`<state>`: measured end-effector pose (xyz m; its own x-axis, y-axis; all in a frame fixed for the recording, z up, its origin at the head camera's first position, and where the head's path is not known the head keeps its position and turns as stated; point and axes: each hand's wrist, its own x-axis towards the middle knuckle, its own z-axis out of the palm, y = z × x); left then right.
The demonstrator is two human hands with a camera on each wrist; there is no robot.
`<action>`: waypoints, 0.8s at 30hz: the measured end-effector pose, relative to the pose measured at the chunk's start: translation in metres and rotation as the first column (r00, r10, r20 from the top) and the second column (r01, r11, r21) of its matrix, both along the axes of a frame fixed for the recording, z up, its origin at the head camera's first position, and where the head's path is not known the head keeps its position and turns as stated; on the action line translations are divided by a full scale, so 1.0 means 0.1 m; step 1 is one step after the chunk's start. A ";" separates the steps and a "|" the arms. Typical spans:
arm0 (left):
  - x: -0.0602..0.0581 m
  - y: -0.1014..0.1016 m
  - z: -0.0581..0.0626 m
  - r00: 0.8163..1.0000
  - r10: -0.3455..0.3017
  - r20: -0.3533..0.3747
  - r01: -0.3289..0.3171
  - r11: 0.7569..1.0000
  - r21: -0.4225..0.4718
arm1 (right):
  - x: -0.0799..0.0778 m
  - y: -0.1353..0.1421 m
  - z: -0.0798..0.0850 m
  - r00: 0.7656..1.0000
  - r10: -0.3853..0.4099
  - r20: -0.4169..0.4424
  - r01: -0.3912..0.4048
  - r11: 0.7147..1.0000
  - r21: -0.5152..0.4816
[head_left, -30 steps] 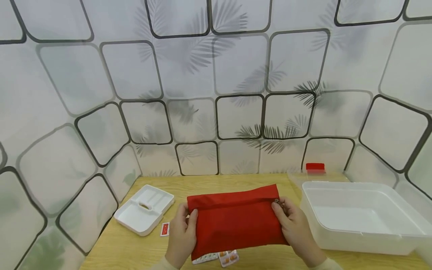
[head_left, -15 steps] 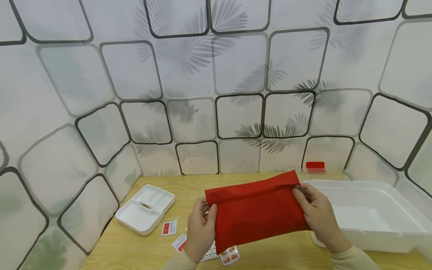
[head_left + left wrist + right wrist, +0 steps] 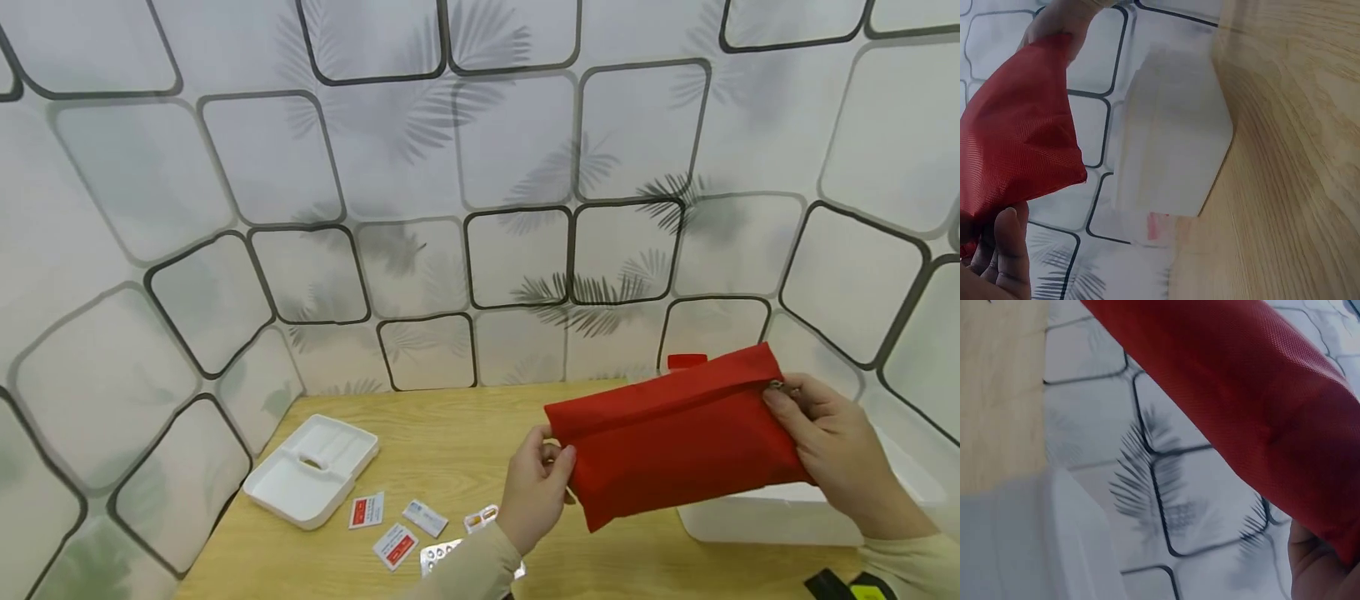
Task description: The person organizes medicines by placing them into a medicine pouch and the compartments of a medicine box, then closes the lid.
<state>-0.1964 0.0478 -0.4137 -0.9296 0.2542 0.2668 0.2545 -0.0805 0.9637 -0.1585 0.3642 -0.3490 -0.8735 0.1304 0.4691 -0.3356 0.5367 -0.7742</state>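
Observation:
A red zippered fabric pouch (image 3: 675, 442) hangs between my two hands, tilted with its right end higher. My left hand (image 3: 536, 487) pinches its left edge, thumb in front. At the upper right corner, beside the metal zipper pull (image 3: 776, 385), my right hand (image 3: 836, 446) grips the other end. The pouch is zipped along its top, so its contents are hidden. Behind and below it stands a large white plastic bin (image 3: 772, 521), partly covered by the pouch and right hand. In the left wrist view the pouch (image 3: 1022, 125) is held clear of the bin (image 3: 1172, 137).
On the left of the wooden table (image 3: 450, 417) lies a white divided tray (image 3: 311, 471). Red-and-white packets (image 3: 367, 510), a small white packet (image 3: 425, 517) and blister packs (image 3: 438, 554) lie near it. A black and yellow-green object (image 3: 847, 586) shows at the lower right.
Both hands have carried the pouch right and upward, toward the white bin, and it tilts more. The packets and blister packs on the table have come into fuller view.

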 end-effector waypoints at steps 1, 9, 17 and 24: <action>-0.01 0.07 0.01 1.000 -0.008 0.019 0.008 1.000 0.007 | 0.01 0.06 0.03 1.000 -0.007 -0.005 0.007 1.000 0.011; -0.07 0.58 0.03 0.987 -0.049 0.150 0.037 0.996 0.078 | 0.08 0.45 0.21 0.991 -0.101 -0.083 0.099 0.995 -0.032; -0.07 1.05 -0.04 0.988 -0.102 0.114 0.117 0.984 -0.132 | 0.06 0.81 0.34 0.963 -0.128 -0.236 0.105 0.988 -0.111; -0.02 1.21 -0.12 0.861 -0.270 -0.430 -0.144 0.682 -0.717 | 0.04 0.90 0.38 0.957 -0.182 -0.224 0.164 0.982 -0.099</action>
